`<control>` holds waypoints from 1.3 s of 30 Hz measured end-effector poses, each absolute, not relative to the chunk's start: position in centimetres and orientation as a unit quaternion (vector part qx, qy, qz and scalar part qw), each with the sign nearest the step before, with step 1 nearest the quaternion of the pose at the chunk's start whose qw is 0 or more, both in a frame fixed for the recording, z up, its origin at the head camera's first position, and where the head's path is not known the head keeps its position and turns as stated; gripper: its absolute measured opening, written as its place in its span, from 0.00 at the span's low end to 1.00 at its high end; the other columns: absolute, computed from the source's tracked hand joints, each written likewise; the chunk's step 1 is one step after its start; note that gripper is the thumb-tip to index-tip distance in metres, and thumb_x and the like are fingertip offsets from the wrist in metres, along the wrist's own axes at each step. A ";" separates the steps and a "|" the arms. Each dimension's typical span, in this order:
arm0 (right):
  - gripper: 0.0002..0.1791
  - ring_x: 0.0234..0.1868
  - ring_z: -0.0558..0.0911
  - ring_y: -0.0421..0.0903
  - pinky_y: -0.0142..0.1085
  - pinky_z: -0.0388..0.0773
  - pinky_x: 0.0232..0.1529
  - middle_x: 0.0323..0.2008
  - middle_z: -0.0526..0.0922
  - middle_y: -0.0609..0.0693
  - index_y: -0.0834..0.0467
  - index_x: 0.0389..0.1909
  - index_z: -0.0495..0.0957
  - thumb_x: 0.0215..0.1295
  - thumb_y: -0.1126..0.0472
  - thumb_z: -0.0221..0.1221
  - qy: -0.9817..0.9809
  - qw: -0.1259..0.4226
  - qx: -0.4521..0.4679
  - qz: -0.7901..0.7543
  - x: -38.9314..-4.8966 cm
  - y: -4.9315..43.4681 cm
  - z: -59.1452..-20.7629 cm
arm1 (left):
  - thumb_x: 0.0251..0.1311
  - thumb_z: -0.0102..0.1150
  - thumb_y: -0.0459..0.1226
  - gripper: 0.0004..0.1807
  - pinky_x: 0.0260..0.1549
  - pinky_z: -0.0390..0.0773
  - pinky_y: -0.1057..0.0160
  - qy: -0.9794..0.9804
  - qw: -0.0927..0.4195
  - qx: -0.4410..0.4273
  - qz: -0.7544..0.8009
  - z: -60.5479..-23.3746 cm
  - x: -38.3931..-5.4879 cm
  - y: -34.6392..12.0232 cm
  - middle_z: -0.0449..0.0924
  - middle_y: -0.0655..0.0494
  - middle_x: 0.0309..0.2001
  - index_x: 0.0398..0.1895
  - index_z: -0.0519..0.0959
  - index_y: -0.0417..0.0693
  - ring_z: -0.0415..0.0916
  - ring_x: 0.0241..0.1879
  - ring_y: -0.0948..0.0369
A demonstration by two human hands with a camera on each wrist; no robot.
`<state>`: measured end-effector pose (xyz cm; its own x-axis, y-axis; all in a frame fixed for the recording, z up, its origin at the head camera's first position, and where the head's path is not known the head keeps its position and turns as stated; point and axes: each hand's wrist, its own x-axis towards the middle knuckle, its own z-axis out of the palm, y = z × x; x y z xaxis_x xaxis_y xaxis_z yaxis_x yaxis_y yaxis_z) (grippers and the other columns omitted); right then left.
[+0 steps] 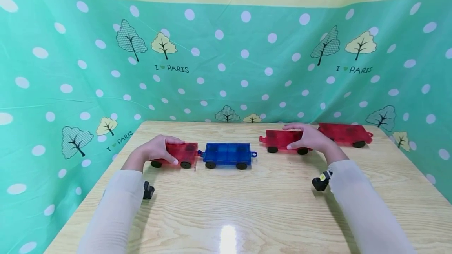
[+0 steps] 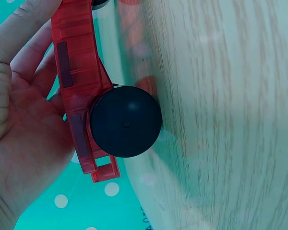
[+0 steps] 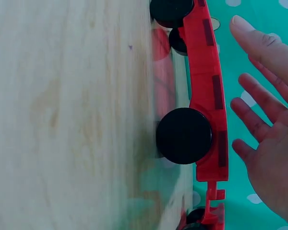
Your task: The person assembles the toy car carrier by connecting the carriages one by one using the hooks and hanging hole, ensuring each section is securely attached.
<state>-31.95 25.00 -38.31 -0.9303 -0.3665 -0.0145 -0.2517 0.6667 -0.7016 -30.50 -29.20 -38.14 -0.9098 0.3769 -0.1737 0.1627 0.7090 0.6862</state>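
At the table's left, my left hand (image 1: 157, 149) grips a red see-through toy train car (image 1: 187, 153), thumb on its near side and fingers over the top. Its black wheel (image 2: 126, 122) stands on the table in the left wrist view. The car's right end meets the hitch of a blue toy train car (image 1: 227, 154). My right hand (image 1: 307, 136) hovers around a second red car (image 1: 277, 139). In the right wrist view its fingers (image 3: 261, 96) are spread and apart from that car. A hook (image 3: 212, 196) links this car to a third red car (image 1: 344, 133).
The cars stand in a row along the far part of the wooden table (image 1: 226, 195). A gap separates the blue car from the second red one. Behind the table hangs a green dotted cloth (image 1: 212, 85). Black wrist cameras (image 1: 320, 182) sit below both wrists.
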 end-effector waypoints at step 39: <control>0.43 0.64 0.66 0.62 0.55 0.69 0.61 0.64 0.71 0.62 0.60 0.65 0.73 0.45 0.54 0.77 0.928 0.085 -0.214 -0.294 -31.8 26.1 -38.9 | 0.35 0.83 0.39 0.46 0.49 0.75 0.53 0.915 0.153 0.138 0.346 -38.1 -30.4 -29.1 0.70 0.42 0.65 0.65 0.74 0.44 0.68 0.57 0.46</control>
